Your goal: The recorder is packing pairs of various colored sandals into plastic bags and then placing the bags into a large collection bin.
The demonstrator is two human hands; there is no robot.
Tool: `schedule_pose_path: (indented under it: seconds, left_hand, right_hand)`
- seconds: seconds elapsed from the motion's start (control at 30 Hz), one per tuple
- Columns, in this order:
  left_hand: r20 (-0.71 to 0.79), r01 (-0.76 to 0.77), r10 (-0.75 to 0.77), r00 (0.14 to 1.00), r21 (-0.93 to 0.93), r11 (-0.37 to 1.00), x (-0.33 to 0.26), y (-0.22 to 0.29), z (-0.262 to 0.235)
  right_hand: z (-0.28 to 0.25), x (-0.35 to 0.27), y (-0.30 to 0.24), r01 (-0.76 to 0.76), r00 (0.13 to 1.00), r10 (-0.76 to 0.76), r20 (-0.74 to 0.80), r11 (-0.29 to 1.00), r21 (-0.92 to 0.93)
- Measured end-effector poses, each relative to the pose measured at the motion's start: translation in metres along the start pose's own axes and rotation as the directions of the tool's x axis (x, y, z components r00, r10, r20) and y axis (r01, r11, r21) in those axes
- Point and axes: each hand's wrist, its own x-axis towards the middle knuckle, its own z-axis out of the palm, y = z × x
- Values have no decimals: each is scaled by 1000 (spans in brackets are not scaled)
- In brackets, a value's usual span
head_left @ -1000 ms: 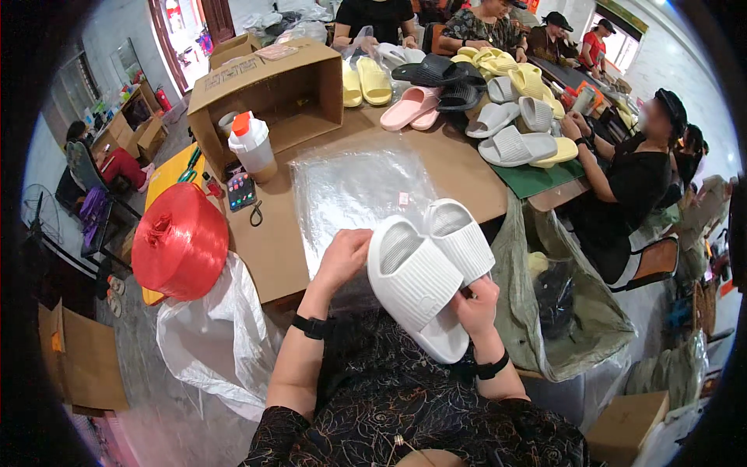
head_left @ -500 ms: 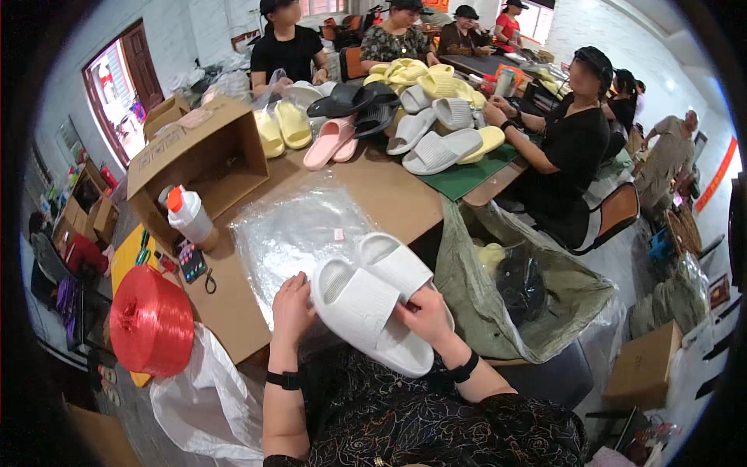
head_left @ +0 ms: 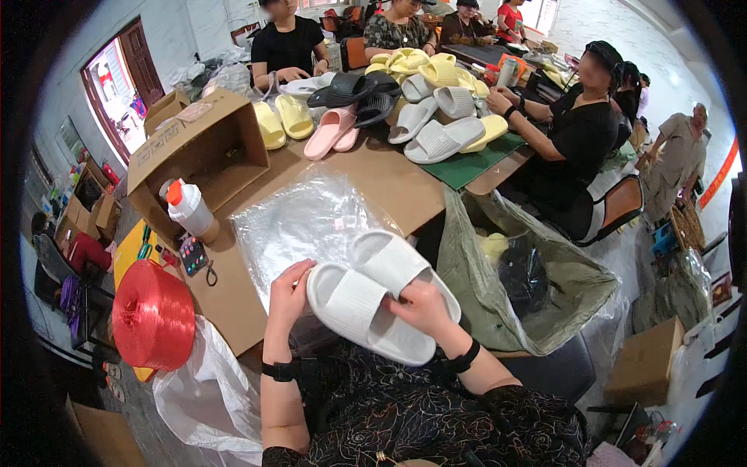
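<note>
A pair of white ribbed slide slippers (head_left: pixel 359 303) is held up in front of me, side by side above the table's near edge. With its fingers together, my left hand (head_left: pixel 289 294) grips the outer edge of the left slipper. My right hand (head_left: pixel 422 308) reaches into the foot openings and holds the pair between the two slippers; some of its fingertips are hidden inside. Just beyond the slippers, a clear plastic bag (head_left: pixel 299 214) lies flat on the brown tabletop (head_left: pixel 389 191).
An open cardboard box (head_left: pixel 233 167), an orange-capped bottle (head_left: pixel 189 208) and a red twine roll (head_left: pixel 153 315) stand left. Piled slippers (head_left: pixel 443 140) lie at the back. A green woven sack (head_left: pixel 572 311) gapes at right. Several co-workers sit around, one person (head_left: pixel 576 148) at right.
The slippers have tilted a little and shifted slightly up and left. My right hand sits somewhat deeper between them, and my left hand has moved a bit up its slipper's edge.
</note>
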Motion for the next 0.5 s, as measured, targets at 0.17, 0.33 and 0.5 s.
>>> schedule_pose_path:
  seconds: [0.17, 0.33, 0.5]
  left_hand:
    - [-129, -59, 70, 989, 82, 995, -3, 14, 7]
    - [-204, 44, -50, 978, -34, 998, 6, 1, 5]
    - [-146, -133, 177, 973, 270, 954, -4, 24, 4]
  right_hand:
    - [1, 5, -5, -34, 999, 34, -17, 998, -53]
    - [-9, 1, -3, 115, 989, -117, 87, 993, 28]
    - [-3, -1, 4, -1, 990, 1, 143, 1000, 1]
